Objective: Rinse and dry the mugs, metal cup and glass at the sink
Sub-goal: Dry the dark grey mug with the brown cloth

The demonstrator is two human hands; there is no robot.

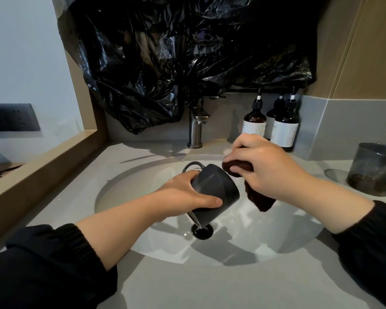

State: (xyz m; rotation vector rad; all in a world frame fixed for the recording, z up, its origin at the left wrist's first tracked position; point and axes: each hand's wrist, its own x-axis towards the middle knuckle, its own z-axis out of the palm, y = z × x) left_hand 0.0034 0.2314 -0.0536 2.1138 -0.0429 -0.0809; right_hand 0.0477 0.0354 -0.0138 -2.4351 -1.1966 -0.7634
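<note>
Over the white oval basin [129, 188], my left hand [183, 195] curls round one matte black mug [216, 188], tipped mouth-down, water trickling toward the drain [202, 233]. Just right of it, my right hand [265, 168] pinches one soft brown cloth [260, 200]. Beyond stand one brushed-metal faucet [196, 130], three amber pump bottles [285, 130] and crinkled black plastic [176, 52]; far right, one smoky glass [374, 168].
</note>
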